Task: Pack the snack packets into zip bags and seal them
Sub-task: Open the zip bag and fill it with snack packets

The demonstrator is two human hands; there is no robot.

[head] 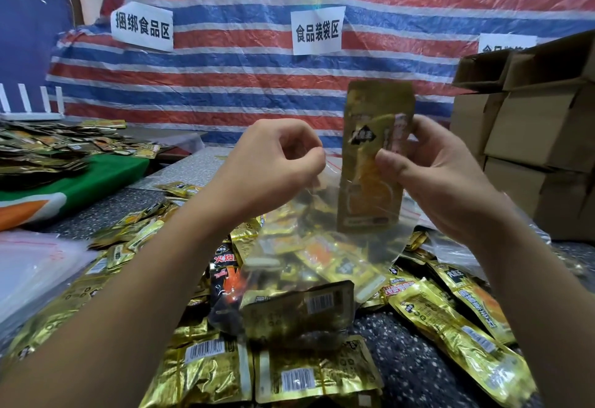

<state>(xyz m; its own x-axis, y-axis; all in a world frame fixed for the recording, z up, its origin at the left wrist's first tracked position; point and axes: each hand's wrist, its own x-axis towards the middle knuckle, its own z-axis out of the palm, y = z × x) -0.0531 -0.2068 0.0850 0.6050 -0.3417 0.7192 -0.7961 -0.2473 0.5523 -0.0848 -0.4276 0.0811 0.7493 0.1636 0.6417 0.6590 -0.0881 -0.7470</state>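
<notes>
Hanging behind everything is a big striped sheet (289,85) in red, blue and white, with white paper signs (317,32) stuck on it. Next in size is the dark speckled surface (415,372), which sits below the sheet and carries all the small things. Brown cardboard boxes (534,137) are stacked at the right end of the surface, close to the right arm, so there is little room on that side. A green and orange cloth (80,185) lies at the left end of the surface, with a heap of more packets on top of it. A pile of shiny gold snack packets (309,372) covers the middle of the surface, right up to its near edge. A bare patch of surface shows just right of the pile.

Both arms reach up over the pile. A clear zip bag (325,246) is held above the surface, with its mouth up. The left hand (273,163) has its fingers curled and pinches the bag's top edge. The right hand (438,179) holds one gold packet (370,163) upright, with fingers and thumb pinching its side. The packet's lower part is inside the bag and its top sticks out.
</notes>
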